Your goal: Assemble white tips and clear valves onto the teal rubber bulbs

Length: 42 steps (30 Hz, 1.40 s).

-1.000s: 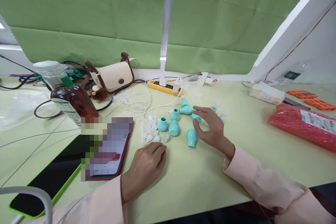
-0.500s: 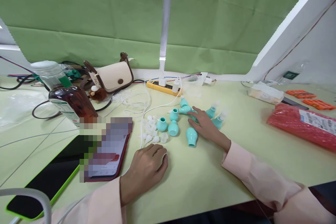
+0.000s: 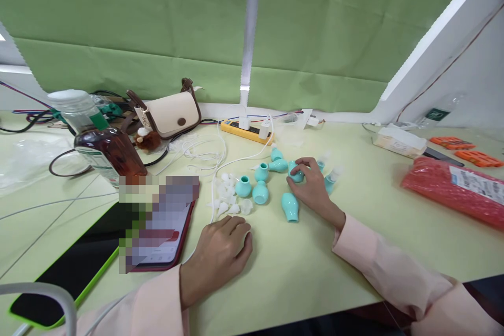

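Note:
Thumb and fingers of my right hand [image 3: 313,189] close around a teal bulb [image 3: 295,172] among a group of like bulbs. Just in front of that hand another teal bulb [image 3: 290,207] lies on the table. To its left stand an open-mouthed round bulb [image 3: 243,187] and several more teal bulbs. Clear-tipped bulbs [image 3: 329,181] stand behind my right hand, partly hidden by it. My left hand [image 3: 220,249] rests palm down on the table, loosely curled with the thumb apart, and holds nothing. Small whitish translucent nozzles [image 3: 226,194] lie in a pile beyond it.
Two phones [image 3: 169,231] [image 3: 79,268] lie at the left, near a dark bottle [image 3: 108,149]. A yellow power strip [image 3: 248,131] with white cables and a cream handbag [image 3: 173,114] sit behind. At the right are a red bubble-wrapped parcel [image 3: 452,189] and a white box [image 3: 399,140].
My right hand has drawn slightly back and right, its fingers now around a teal bulb. The bulb in front of it has shifted slightly right and turned. My left hand stays put.

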Available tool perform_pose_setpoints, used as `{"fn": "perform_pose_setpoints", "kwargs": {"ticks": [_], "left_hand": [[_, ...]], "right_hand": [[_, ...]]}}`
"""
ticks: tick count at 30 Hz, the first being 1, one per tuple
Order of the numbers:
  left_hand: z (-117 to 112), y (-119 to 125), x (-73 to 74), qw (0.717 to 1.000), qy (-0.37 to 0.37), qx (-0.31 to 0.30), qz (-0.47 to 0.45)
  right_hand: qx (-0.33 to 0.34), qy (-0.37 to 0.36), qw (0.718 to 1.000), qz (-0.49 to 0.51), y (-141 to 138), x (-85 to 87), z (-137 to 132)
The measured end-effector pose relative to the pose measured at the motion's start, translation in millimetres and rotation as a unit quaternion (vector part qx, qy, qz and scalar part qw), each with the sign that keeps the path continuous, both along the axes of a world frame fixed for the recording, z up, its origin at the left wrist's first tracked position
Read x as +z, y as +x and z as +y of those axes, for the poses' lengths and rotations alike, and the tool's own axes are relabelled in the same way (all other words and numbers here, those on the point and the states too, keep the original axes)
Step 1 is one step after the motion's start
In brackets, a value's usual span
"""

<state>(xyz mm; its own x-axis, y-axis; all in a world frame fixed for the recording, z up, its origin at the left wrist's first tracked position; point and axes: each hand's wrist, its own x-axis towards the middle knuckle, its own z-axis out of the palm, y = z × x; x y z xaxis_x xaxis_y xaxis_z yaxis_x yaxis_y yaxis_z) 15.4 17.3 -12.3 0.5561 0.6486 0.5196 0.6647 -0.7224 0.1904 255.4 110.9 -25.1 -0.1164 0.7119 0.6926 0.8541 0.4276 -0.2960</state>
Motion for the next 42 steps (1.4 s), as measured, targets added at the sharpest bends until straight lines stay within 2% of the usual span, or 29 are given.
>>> {"fn": "perform_pose_setpoints", "kwargs": {"ticks": [3,5,7,9,11,13,16,18,27,30,35,37,39,41,42], "left_hand": [[-0.7,0.2,-0.1,1.0,-0.003,0.0,0.001],[-1.2,0.2,0.1,1.0,-0.007,0.001,0.006],[-1.5,0.1,0.4,1.0,-0.011,0.001,0.01],[-1.4,-0.1,0.5,1.0,-0.015,0.001,0.014],[-1.0,-0.3,0.3,1.0,-0.021,0.002,0.017],[-0.9,-0.4,0.0,1.0,-0.024,0.002,0.019],[-1.5,-0.4,0.3,1.0,-0.026,0.001,0.017],[-1.9,-0.4,0.7,1.0,-0.025,0.0,0.014],[-0.8,-0.7,-1.0,1.0,-0.001,-0.011,0.02],[-3.4,-0.8,-0.2,0.999,0.018,-0.043,0.028],[-7.2,1.8,3.3,0.99,0.045,-0.12,0.063],[-7.5,2.8,4.6,0.989,0.048,-0.124,0.064],[-7.8,2.9,5.7,0.991,0.05,-0.117,0.049],[-8.6,2.2,6.8,0.994,0.044,-0.103,0.01],[-9.3,1.7,7.3,0.995,0.035,-0.096,-0.013]], "right_hand": [[-0.004,0.014,0.999,-0.042,-1.2,5.0,-2.7],[-0.026,0.06,0.994,-0.089,1.3,15.8,-5.8],[-0.072,0.118,0.981,-0.138,6.6,32.0,-9.9],[-0.142,0.142,0.964,-0.175,13.7,49.4,-14.3],[-0.219,0.113,0.949,-0.196,20.9,62.9,-17.4],[-0.274,0.027,0.939,-0.206,26.9,69.8,-18.1],[-0.307,-0.147,0.918,-0.204,32.4,69.8,-14.9],[-0.314,-0.202,0.906,-0.201,34.4,67.4,-11.7],[-0.305,-0.186,0.915,-0.19,41.6,57.8,-1.7],[-0.296,-0.116,0.931,-0.182,42.4,50.3,0.3],[-0.242,0.098,0.954,-0.145,43.1,42.9,0.7],[-0.182,0.199,0.955,-0.127,40.4,45.9,-4.8],[-0.094,0.299,0.945,-0.09,32.0,52.6,-17.7],[0.003,0.36,0.932,-0.033,17.3,61.5,-38.4],[0.036,0.368,0.929,0.007,8.3,65.8,-50.9]]}}
